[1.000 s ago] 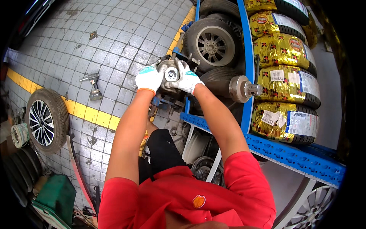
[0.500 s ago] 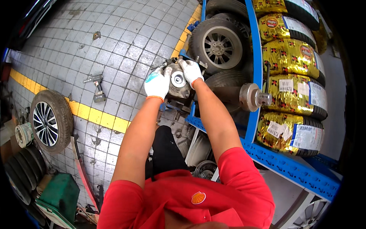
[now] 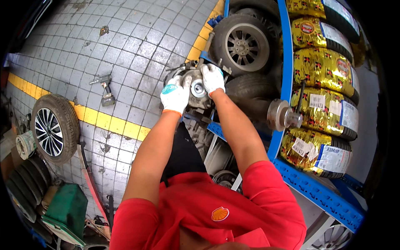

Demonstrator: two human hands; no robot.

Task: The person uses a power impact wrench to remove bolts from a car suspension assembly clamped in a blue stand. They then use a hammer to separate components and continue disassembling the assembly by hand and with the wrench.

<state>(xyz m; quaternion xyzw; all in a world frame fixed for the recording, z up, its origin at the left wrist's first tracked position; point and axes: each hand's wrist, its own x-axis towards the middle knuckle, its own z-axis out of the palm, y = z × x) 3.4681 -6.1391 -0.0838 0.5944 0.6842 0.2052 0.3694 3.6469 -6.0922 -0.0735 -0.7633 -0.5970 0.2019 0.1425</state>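
Note:
A grimy cast-metal steering knuckle point(image 3: 200, 101) with a bright round bore rests on a dark metal stand point(image 3: 196, 115) in front of me. My left hand point(image 3: 174, 96), in a white work glove with an orange cuff, is closed on its left side, thumb up. On its upper right, my right hand point(image 3: 213, 78), gloved alike, is closed with the fingers bent over the edge. Part of the knuckle and the fingertips are hidden by the gloves. Behind the knuckle, a rod with a blue section point(image 3: 205, 54) slants up and away.
A cordless impact wrench point(image 3: 106, 89) lies on the tiled floor to the left, beyond a yellow line point(image 3: 106, 121). Further left stands a wheel point(image 3: 55, 128). At right, a blue rack point(image 3: 284, 79) holds a used wheel point(image 3: 242, 46) and gold-wrapped tyres point(image 3: 323, 71). A thick metal shaft point(image 3: 283, 115) juts near my right arm.
The view has shifted slightly. Both hands stay on the knuckle; the left-hand fingers sit a little differently on its left side, and the right hand has turned slightly at the upper right.

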